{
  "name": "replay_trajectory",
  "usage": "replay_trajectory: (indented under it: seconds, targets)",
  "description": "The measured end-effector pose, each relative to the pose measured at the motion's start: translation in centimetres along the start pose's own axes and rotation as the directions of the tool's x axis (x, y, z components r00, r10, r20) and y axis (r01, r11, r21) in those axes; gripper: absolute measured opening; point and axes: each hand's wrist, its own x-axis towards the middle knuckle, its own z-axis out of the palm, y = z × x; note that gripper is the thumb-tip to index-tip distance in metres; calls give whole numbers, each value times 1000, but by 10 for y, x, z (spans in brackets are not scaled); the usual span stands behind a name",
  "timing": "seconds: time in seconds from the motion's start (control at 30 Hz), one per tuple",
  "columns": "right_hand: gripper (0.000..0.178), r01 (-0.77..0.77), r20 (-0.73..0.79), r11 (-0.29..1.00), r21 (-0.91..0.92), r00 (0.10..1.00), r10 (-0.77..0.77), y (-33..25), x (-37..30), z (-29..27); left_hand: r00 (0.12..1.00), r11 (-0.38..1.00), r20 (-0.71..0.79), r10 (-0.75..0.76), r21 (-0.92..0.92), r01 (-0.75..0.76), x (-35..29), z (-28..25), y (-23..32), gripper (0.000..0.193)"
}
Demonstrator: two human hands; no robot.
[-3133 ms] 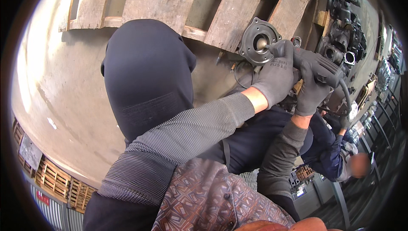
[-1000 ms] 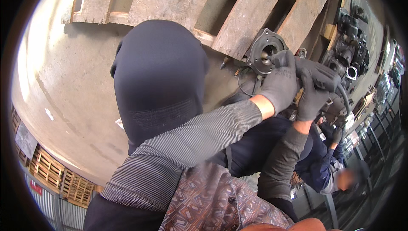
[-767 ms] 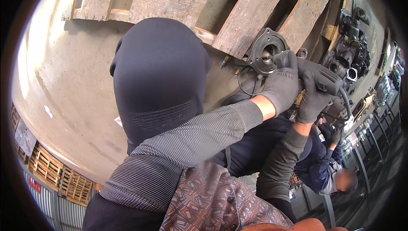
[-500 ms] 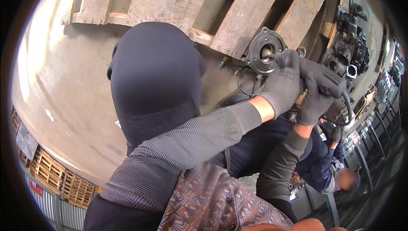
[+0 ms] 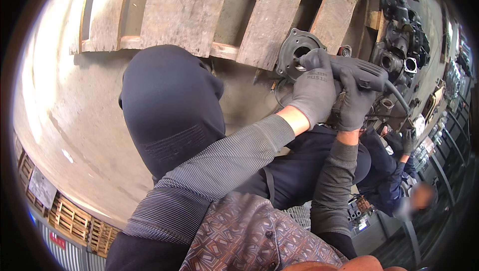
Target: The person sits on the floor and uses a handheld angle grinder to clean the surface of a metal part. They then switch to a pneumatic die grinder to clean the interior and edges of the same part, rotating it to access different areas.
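Observation:
Both my hands wear grey work gloves and grip one dark, corded die grinder [image 5: 368, 73]. My left hand [image 5: 315, 91] is closed around its slim front end. My right hand [image 5: 356, 102] wraps the thicker body farther back, fingers over the top. The grinder's nose points left into the central bore of a round dark metal flanged housing [image 5: 288, 54] with bolt holes around its rim. Its tip is partly hidden at the bore's near side. The housing sits by the end of a wooden pallet board; my left glove covers part of its lower edge.
The slatted wooden pallet [image 5: 187, 9] spans the top. Several dark metal castings [image 5: 399, 41] are clustered at the right. The grinder's cord [image 5: 397, 95] curves down beside my right hand. My dark-clothed knee [image 5: 169, 101] fills the left middle. A co-worker's gloved hand [image 5: 408, 144] is at lower right.
The grinder lies more level, and its tip has shifted to the near side of the bore. My hands stay on it. The whole view has shifted slightly; the co-worker's hand has moved.

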Motion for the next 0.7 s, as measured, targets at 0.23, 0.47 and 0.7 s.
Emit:
replay_trajectory:
  seconds: [0.23, 0.47, 0.7]
  targets:
    - [47, 25, -51, 1000, 4, 998, -25, 4, 1, 0, 998, 997, -23, 64, 32, -64, 3, 4, -1, 69]
    - [50, 11, -55, 1000, -11, 998, -12, 9, 1, -5, 995, 997, -57, 83, 9, -83, 2, 7, 3, 71]
    - [47, -43, -109, 998, -52, 993, 37, 8, 2, -8, 995, 992, -11, 103, 68, -102, -2, 6, 10, 83]
